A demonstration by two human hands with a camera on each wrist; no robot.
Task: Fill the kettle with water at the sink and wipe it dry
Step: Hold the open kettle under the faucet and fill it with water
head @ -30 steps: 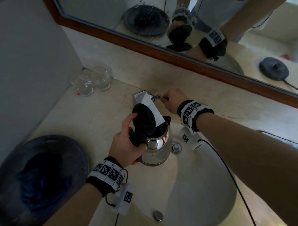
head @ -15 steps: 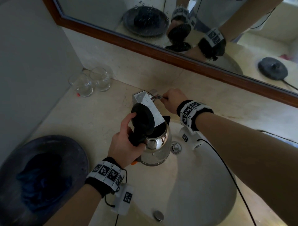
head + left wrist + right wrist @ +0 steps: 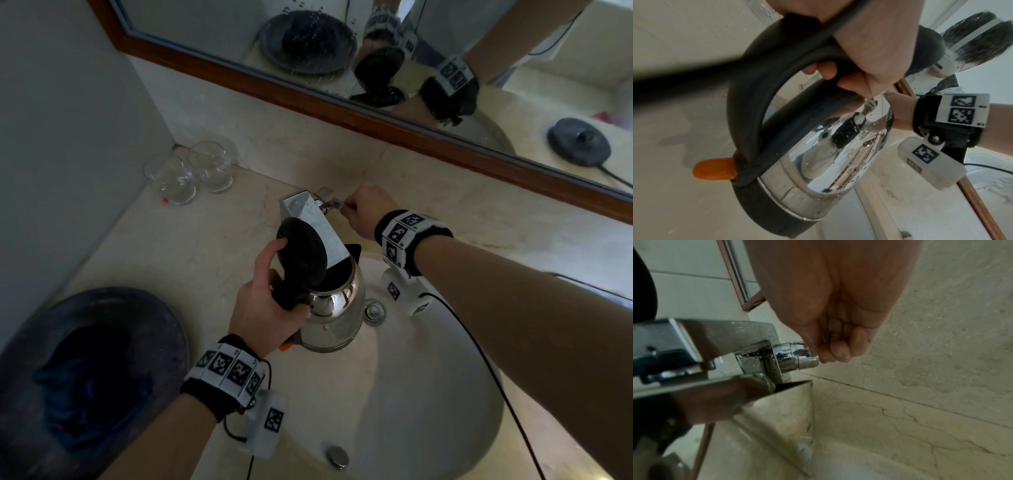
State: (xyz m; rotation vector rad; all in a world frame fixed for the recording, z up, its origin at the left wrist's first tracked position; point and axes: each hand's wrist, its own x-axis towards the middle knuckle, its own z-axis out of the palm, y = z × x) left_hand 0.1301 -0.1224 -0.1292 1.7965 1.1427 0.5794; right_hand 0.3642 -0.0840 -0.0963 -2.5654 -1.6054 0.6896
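A shiny steel kettle with a black handle hangs over the sink basin, and its black lid stands open. My left hand grips the handle, its fingers curled through the loop in the left wrist view. An orange switch sticks out below the handle. The square chrome faucet spout reaches over the kettle's mouth. My right hand holds the tap handle, which has a red and a blue dot, with curled fingers. I cannot tell whether water is running.
Two clear glasses stand in the back left corner of the marble counter. A dark round tray at front left holds a blue cloth. A wood-framed mirror runs along the back wall. The drain lies right of the kettle.
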